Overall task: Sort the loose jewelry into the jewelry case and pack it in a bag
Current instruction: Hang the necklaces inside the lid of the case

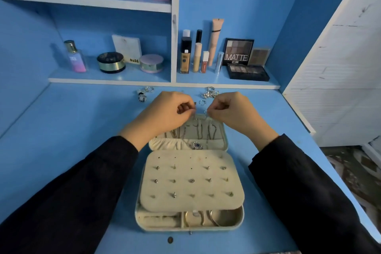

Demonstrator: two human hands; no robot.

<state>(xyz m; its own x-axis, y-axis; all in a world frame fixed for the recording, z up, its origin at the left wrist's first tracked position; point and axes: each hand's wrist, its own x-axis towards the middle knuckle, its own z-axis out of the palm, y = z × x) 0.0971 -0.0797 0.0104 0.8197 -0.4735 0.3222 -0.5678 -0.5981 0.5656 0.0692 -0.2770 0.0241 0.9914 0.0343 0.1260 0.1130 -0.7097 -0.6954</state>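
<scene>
The cream jewelry case (235, 219) lies open on the blue desk, its earring panel (191, 179) studded with several earrings. Chains (199, 131) hang in the upright lid, with a blue-stone pendant (196, 145) at the pocket. My left hand (167, 112) and my right hand (233, 112) meet over the lid's top edge, each pinching one end of a thin necklace (203, 114). Loose rings (144, 94) lie behind my left hand, and a silver jewelry pile (209, 93) lies behind my right. A small ring (202, 102) sits between the hands.
Shelves behind the desk hold a perfume bottle (75, 56), powder jars (111, 62), makeup tubes (196, 55) and eyeshadow palettes (247, 72). A small round dark object (170, 239) lies in front of the case. A white slatted door (340, 68) stands to the right.
</scene>
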